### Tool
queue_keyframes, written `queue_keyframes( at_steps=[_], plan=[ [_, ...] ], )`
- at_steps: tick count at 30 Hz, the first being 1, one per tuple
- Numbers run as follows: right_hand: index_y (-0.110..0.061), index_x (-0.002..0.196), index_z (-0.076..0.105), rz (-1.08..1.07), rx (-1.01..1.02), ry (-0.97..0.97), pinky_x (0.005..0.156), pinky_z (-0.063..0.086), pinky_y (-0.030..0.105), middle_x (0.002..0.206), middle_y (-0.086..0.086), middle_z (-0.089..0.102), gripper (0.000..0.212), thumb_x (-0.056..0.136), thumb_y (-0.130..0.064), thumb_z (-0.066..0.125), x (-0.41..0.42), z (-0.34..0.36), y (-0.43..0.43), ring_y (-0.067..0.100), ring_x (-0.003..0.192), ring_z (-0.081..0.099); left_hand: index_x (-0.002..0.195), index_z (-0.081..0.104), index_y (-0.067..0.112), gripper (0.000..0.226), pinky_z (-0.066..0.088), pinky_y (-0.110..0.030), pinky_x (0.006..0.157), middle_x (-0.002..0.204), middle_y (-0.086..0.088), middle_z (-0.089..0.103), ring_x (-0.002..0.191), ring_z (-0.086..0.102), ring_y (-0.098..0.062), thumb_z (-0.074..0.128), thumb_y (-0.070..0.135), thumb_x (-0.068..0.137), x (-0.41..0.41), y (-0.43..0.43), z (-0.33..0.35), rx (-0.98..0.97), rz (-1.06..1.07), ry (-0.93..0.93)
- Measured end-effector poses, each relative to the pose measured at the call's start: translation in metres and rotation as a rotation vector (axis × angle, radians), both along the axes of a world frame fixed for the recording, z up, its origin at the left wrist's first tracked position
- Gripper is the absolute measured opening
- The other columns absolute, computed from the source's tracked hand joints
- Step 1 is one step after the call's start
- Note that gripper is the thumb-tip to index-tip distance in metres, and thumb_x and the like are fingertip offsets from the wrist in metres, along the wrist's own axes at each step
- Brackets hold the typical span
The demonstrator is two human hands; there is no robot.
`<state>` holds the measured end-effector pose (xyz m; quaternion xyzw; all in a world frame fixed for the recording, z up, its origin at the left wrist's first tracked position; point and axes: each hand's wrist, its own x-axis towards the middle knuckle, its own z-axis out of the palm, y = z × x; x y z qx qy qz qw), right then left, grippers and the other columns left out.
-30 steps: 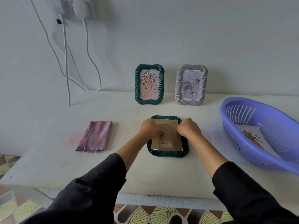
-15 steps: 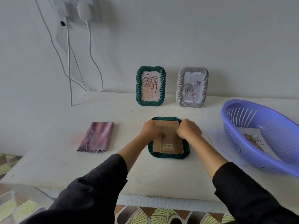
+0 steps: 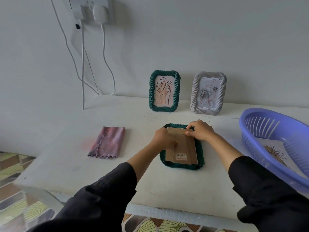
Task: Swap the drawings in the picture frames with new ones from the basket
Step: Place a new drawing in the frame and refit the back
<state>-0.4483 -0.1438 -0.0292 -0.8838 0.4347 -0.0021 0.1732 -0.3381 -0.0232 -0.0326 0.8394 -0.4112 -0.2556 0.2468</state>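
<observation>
A green picture frame lies face down on the white table, its brown cardboard backing facing up. My left hand rests on the backing's left edge with curled fingers pressing it. My right hand sits at the frame's top right corner, fingertips pinching at the backing's top edge. Against the wall stand a second green frame with a leaf drawing and a white frame with a rose drawing. A purple basket at the right holds a flower drawing.
A folded pink cloth lies on the table at the left. White cables hang from a wall socket down to the table's back edge. The table's front edge runs near my sleeves, with patterned floor below.
My right hand has moved from the backing's right edge up to the frame's top right corner. My left hand has stayed on the left edge.
</observation>
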Motion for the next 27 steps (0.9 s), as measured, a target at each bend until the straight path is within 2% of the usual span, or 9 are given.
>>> queue_keyframes(
  at_steps=[4, 11, 14, 18, 23, 27],
  plan=[
    [-0.019, 0.111, 0.061, 0.004, 0.041, -0.054, 0.093, 0.043, 0.036, 0.125, 0.01, 0.051, 0.031, 0.084, -0.035, 0.062, 0.001, -0.005, -0.003, 0.027, 0.112, 0.052, 0.107, 0.06, -0.003, 0.038, 0.034, -0.02, 0.05, 0.089, -0.009, 0.051, 0.08, 0.048, -0.02, 0.068, 0.023, 0.08, 0.0, 0.001, 0.0, 0.008, -0.002, 0.016],
    [-0.014, 0.116, 0.057, 0.003, 0.047, -0.04, 0.097, 0.043, 0.039, 0.127, 0.013, 0.047, 0.035, 0.086, -0.033, 0.06, 0.003, -0.008, -0.004, 0.029, 0.115, 0.049, 0.109, 0.058, -0.003, 0.04, 0.033, -0.019, 0.048, 0.09, -0.008, 0.05, 0.08, 0.047, -0.019, 0.069, 0.023, 0.079, -0.002, 0.002, 0.003, 0.016, -0.019, -0.004],
    [-0.016, 0.119, 0.055, -0.005, 0.033, -0.031, 0.098, 0.042, 0.039, 0.129, 0.013, 0.046, 0.038, 0.086, -0.036, 0.059, 0.002, -0.007, -0.003, 0.029, 0.117, 0.047, 0.109, 0.059, -0.004, 0.042, 0.036, -0.021, 0.054, 0.09, -0.008, 0.049, 0.081, 0.046, -0.019, 0.07, 0.024, 0.079, -0.003, 0.004, 0.005, 0.026, -0.037, -0.028],
    [-0.018, 0.115, 0.057, 0.002, 0.02, -0.016, 0.095, 0.04, 0.037, 0.128, 0.012, 0.047, 0.036, 0.085, -0.039, 0.06, -0.001, -0.006, -0.003, 0.029, 0.117, 0.047, 0.108, 0.06, -0.002, 0.047, 0.033, -0.02, 0.051, 0.09, -0.008, 0.051, 0.081, 0.046, -0.018, 0.074, 0.029, 0.076, -0.004, 0.009, 0.007, 0.06, -0.099, -0.033],
    [-0.017, 0.112, 0.058, -0.005, 0.011, -0.029, 0.093, 0.039, 0.036, 0.126, 0.012, 0.047, 0.033, 0.086, -0.038, 0.06, -0.003, -0.007, 0.0, 0.029, 0.116, 0.047, 0.112, 0.059, 0.001, 0.049, 0.036, -0.025, 0.071, 0.114, -0.017, 0.061, 0.087, 0.044, -0.017, 0.073, 0.032, 0.077, -0.01, 0.013, 0.008, 0.074, -0.17, -0.094],
    [-0.018, 0.116, 0.056, -0.019, 0.014, -0.059, 0.094, 0.039, 0.037, 0.128, 0.012, 0.046, 0.037, 0.086, -0.038, 0.059, -0.005, -0.009, 0.003, 0.029, 0.118, 0.047, 0.114, 0.058, 0.001, 0.051, 0.045, -0.029, 0.081, 0.117, -0.015, 0.06, 0.089, 0.046, -0.018, 0.072, 0.034, 0.078, -0.013, 0.014, 0.009, 0.087, -0.177, -0.129]
  ],
)
